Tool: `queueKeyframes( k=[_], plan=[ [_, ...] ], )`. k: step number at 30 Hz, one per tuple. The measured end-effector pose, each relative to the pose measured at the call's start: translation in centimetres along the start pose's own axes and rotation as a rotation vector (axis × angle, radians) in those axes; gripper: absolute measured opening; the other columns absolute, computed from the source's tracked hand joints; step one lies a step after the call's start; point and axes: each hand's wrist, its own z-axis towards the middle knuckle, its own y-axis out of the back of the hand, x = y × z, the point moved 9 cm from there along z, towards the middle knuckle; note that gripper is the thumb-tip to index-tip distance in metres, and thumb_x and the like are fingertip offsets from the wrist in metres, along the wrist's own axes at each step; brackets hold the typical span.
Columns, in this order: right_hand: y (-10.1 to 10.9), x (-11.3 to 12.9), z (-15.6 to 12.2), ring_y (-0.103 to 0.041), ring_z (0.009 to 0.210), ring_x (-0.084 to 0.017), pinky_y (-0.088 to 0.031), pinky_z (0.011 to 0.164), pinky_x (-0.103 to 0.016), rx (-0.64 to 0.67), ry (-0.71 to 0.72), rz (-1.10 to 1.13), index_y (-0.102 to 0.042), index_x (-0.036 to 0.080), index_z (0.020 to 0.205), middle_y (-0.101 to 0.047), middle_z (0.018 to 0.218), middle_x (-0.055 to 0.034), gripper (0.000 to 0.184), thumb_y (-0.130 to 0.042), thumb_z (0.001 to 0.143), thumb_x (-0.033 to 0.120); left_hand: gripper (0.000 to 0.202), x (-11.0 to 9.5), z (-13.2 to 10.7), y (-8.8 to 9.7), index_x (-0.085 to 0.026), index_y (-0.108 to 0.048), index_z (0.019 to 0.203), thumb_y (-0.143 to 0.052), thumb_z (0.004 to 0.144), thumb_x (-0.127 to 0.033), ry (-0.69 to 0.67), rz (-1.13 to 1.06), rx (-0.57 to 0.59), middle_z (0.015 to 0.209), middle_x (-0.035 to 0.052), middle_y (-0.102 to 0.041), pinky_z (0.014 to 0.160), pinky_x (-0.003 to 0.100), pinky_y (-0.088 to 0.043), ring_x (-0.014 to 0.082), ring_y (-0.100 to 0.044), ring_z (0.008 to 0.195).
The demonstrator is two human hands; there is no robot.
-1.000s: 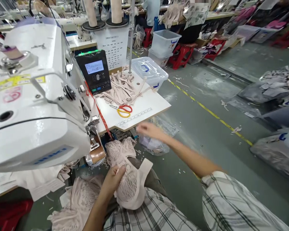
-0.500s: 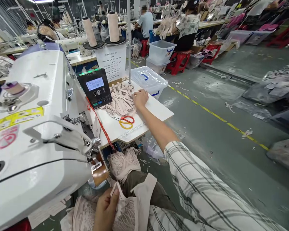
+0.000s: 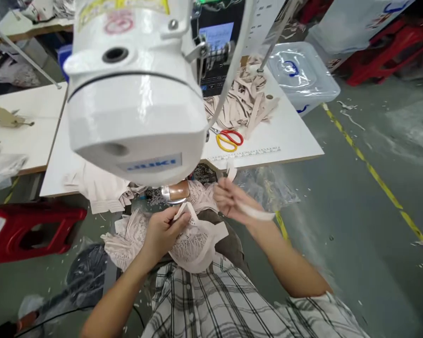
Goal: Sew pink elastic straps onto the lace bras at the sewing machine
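My left hand [image 3: 167, 230] pinches the pointed upper corner of a pale pink lace bra [image 3: 193, 244] over my lap. To its right, my right hand [image 3: 234, 199] is closed around a pale strap [image 3: 255, 212], whose ends stick out on both sides of the fist; it is slightly smeared by motion. Just beyond the hands is the rounded work arm [image 3: 179, 191] of a white JUKI sewing machine [image 3: 137, 126]. More lace bra pieces [image 3: 132, 234] hang at the left of my lap, and another lace cup lies behind the right hand.
Red-and-yellow-handled scissors [image 3: 229, 139] lie by a printed ruler [image 3: 246, 154] on the white table [image 3: 296, 145]. Behind them is a heap of straps [image 3: 239, 105]. A lidded clear bin [image 3: 299, 70] stands beyond the table, and a red stool [image 3: 31, 230] at the left.
My right hand has come back from the strap heap to near my lap, now with a strap in it. My left hand still holds the bra. The view has swung left and down.
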Motion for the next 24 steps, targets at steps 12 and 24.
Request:
queueKeyframes(
  k=[12,24],
  plan=[
    [0.4,-3.9,0.5,-0.024,0.031,-0.005,-0.035,0.038,-0.018,-0.186,0.222,0.138,-0.033,0.02,0.05,-0.018,0.037,0.0109,0.057,-0.067,0.081,0.054,0.026,-1.6,-2.4,-0.7,-0.014,-0.07,0.079,-0.059,0.09,-0.035,-0.129,0.057,0.052,0.058,-0.0017,-0.057,0.051,0.02,-0.033,0.0097,-0.047,0.053],
    [-4.1,-3.1,0.1,-0.012,0.026,-0.003,-0.025,0.031,-0.014,0.225,0.357,0.405,-0.046,0.02,0.055,-0.022,0.035,0.0121,0.057,-0.049,0.091,0.064,0.048,2.1,-2.9,-8.4,-0.014,-0.058,0.07,-0.064,0.083,-0.059,0.254,-0.549,0.743,0.061,-0.0013,-0.051,0.052,0.021,-0.031,0.0084,-0.04,0.053]
  ],
)
